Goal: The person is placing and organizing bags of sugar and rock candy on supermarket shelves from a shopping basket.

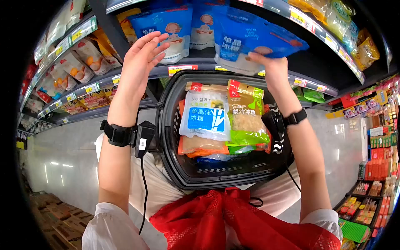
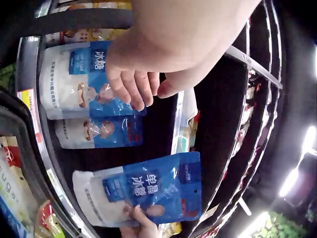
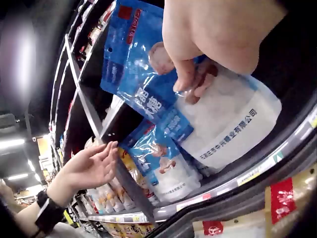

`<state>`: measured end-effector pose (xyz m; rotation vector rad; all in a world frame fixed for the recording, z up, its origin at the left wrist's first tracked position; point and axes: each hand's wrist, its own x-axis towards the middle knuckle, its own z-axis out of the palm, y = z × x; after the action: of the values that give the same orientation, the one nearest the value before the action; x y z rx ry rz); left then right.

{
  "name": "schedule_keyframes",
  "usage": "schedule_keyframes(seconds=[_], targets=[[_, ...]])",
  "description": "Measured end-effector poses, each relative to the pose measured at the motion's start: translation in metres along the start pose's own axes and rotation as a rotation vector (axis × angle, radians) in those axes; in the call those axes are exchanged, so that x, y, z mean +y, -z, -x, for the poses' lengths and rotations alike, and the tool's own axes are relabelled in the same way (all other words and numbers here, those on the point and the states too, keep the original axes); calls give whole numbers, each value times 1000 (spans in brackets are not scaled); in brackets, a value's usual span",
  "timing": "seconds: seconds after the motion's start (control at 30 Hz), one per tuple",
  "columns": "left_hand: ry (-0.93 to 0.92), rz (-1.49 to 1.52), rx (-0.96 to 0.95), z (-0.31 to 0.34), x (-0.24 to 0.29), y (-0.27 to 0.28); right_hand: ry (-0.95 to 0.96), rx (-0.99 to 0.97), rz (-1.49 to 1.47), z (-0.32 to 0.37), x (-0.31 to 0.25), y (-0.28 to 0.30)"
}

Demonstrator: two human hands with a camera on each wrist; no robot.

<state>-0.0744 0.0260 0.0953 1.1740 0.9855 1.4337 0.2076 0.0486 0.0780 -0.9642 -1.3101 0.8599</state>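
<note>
Head view, near to far: we have the red cloth [image 1: 200, 216] at bottom centre, then the black basket [image 1: 225, 180] mid-frame. It holds a white-and-blue bag [image 1: 206, 118] and a green-and-brown bag [image 1: 248, 121] side by side on top, with orange packs [image 1: 200, 146] below. We can't count the lower layer.

Upper right: our right hand [image 1: 273, 71] pinches a blue bag [image 1: 250, 35] beyond the basket rim, not in it. Upper left: our left hand [image 1: 141, 58] is empty, fingers loosely extended, near a standing blue pouch [image 1: 171, 31] on the shelf [image 1: 208, 66]. Contact there: can't tell. Hands are well apart.

Status, our read: basket partly loaded, this bag mid-handling. Left for us: settle where it goes, basket or shelf; pictures don't say. No total visible, so we can't call a percentage.
</note>
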Motion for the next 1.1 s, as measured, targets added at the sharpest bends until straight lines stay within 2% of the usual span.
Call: schedule_keyframes(seconds=[0.07,0.23,0.3,0.33,0.37,0.43,0.57,0.63,0.77,0.83,0.9,0.97,1.1], targets=[[50,131,-13,-3,1,7,-26,-89,-102,-25,12,-11],[31,175,-40,-3,14,17,-115,-160,-202,-66,49,-40],[24,199,-24,-5,18,24,-210,-202,-273,-75,64,-49],[24,196,4,-5,21,24,-269,-245,-234,-78,72,-50],[22,197,9,-6,23,28,-234,-342,-228,-83,91,-49],[-4,255,42,-8,26,32,-285,-285,-272,-84,89,-60],[-16,232,24,-7,31,35,-344,-324,-254,-85,84,-67],[-31,240,9,-8,31,34,-381,-276,-293,-85,89,-68],[-10,266,22,-11,28,27,-333,-250,-275,-80,94,-71],[24,233,3,-10,27,24,-293,-237,-130,-76,99,-73],[28,233,-13,-11,23,25,-293,-173,-112,-69,96,-77],[53,219,10,-10,23,25,-290,6,-171,-61,83,-84],[56,230,1,-10,23,23,-359,-81,-190,-63,89,-84]])
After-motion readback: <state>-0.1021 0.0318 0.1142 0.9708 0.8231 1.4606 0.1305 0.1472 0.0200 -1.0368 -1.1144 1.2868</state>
